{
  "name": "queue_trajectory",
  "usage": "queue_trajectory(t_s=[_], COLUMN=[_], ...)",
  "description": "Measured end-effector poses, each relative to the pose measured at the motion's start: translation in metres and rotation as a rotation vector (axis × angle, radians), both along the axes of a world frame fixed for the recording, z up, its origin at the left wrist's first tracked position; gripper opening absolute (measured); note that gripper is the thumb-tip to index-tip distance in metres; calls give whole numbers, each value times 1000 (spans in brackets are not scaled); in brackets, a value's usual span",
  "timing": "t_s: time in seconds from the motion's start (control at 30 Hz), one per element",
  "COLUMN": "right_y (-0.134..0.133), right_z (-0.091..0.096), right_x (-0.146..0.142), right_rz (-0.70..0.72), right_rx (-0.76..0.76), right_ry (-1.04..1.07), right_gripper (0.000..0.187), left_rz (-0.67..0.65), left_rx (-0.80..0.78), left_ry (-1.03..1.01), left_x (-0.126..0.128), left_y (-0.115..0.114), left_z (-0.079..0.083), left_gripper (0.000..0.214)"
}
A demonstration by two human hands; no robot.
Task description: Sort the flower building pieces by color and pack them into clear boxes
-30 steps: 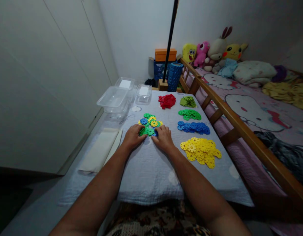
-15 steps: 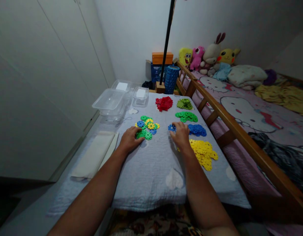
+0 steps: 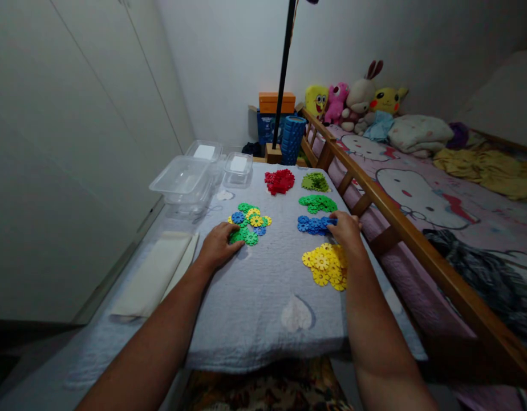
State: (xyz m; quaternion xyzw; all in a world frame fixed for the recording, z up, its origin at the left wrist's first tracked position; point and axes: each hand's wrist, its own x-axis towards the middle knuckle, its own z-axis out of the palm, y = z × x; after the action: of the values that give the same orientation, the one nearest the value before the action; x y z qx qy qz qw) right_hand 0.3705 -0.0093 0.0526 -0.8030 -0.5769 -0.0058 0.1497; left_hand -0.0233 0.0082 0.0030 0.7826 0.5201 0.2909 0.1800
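My left hand [image 3: 221, 245] lies on the cloth at the left of a mixed heap of flower-shaped plastic discs. Its thumb and fingers are apart, with fingertips touching the green discs [image 3: 250, 237] at the near side. Yellow discs [image 3: 256, 221] and a blue disc [image 3: 238, 217] lie in the same heap. Over on the right, my right hand [image 3: 347, 229] is at the right end of a row of blue discs [image 3: 313, 224], thumb and forefinger apart and touching them. Its forearm covers part of the yellow pile [image 3: 323, 264].
Red [image 3: 279, 181], olive-green [image 3: 315, 181] and green [image 3: 317, 203] disc piles lie farther back. Clear plastic boxes [image 3: 182, 177] stand at the back left, with a folded beige cloth [image 3: 154, 274] nearer. A wooden bed rail [image 3: 387, 211] runs along the right side.
My right hand has moved right, from the left end of the blue discs to their right end. The blue discs now form one closer row. My left hand stays by the mixed heap.
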Motion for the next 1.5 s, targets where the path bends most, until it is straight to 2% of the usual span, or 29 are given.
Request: queue_trajectory(t_s=[0.13,0.23,0.33,0.47,0.6,0.73,0.87,1.2,1.5], right_y=[-3,-5,-4,-4,-8,-7,-4,-8,-10], right_z=[4,11,13,0,-21,-35,-41,-38,-35], right_x=[-3,-24,-68,-138,-177,-182,-180,-180,-168], right_rz=[13,82,245,507,561,543,543,529,583], right_rx=[100,183,126,-3,-8,8,26,38,-24], right_ry=[3,21,82,161,169,136,127,120,114], right_gripper=[30,27,26,27,36,39,30,20,13], left_rz=[-2,-3,7,9,9,20,43,53,76], left_rx=[7,6,1,-1,15,9,5,17,18], left_ry=[2,7,11,9,11,35,82,118,152], left_x=[0,1,2,2,4,6,9,10,12], left_y=[0,1,1,1,1,-1,-4,-8,-11], left_z=[0,0,-1,-2,-2,2,6,5,2], left_gripper=[38,38,40,41,40,46,51,48,60])
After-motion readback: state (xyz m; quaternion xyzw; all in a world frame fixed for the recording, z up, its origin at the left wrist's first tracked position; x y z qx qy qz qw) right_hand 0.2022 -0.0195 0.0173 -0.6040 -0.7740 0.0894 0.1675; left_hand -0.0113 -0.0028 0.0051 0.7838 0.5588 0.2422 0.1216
